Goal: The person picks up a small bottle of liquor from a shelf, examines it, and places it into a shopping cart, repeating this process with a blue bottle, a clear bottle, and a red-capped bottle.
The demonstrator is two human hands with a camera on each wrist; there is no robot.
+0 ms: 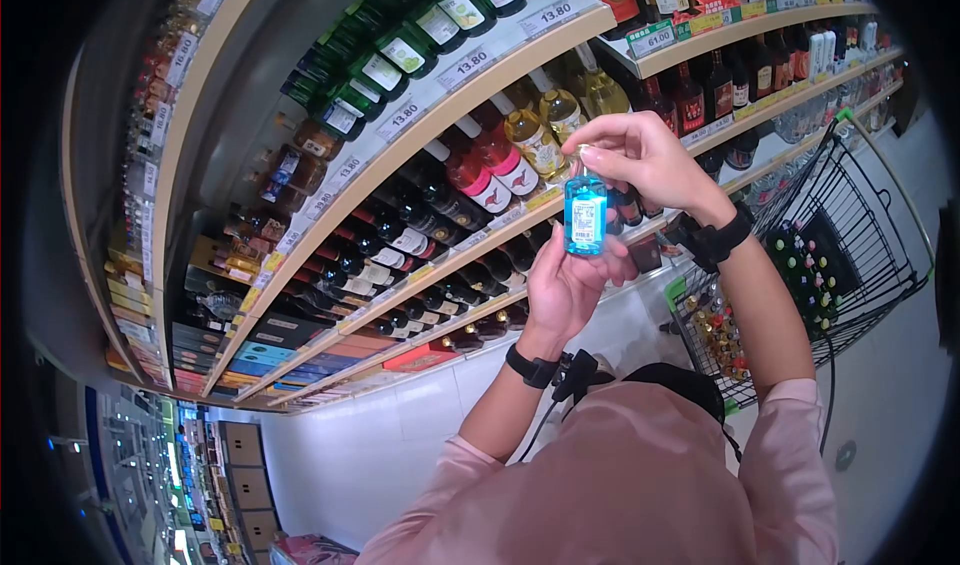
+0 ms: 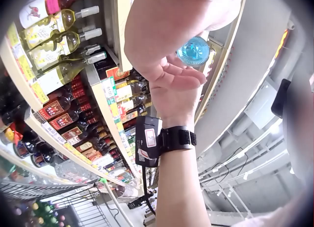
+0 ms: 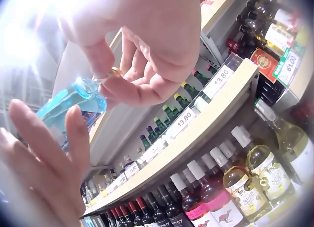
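A small flat bottle of bright blue liquid point(image 1: 585, 215), with a white printed label facing up, is held in front of the wine shelf. My right hand point(image 1: 650, 160) pinches its neck and cap from above between thumb and fingers. Round the lower part is my left hand point(image 1: 567, 290), its thumb along one side and its loosely bent fingers on the other. The bottle's round-cornered base point(image 2: 194, 51) shows past the left hand in the left wrist view. In the right wrist view, the left fingers point(image 3: 76, 133) overlap the bottle's lower end.
Close behind the hands, a shelf point(image 1: 400, 165) carries rows of green bottles point(image 1: 405, 57), pink-labelled bottles point(image 1: 510, 170) and dark wine bottles point(image 1: 400, 235). A wire shopping cart point(image 1: 850, 255) with bottles in it stands at the right. Boxes point(image 1: 265, 355) fill the lower left shelves.
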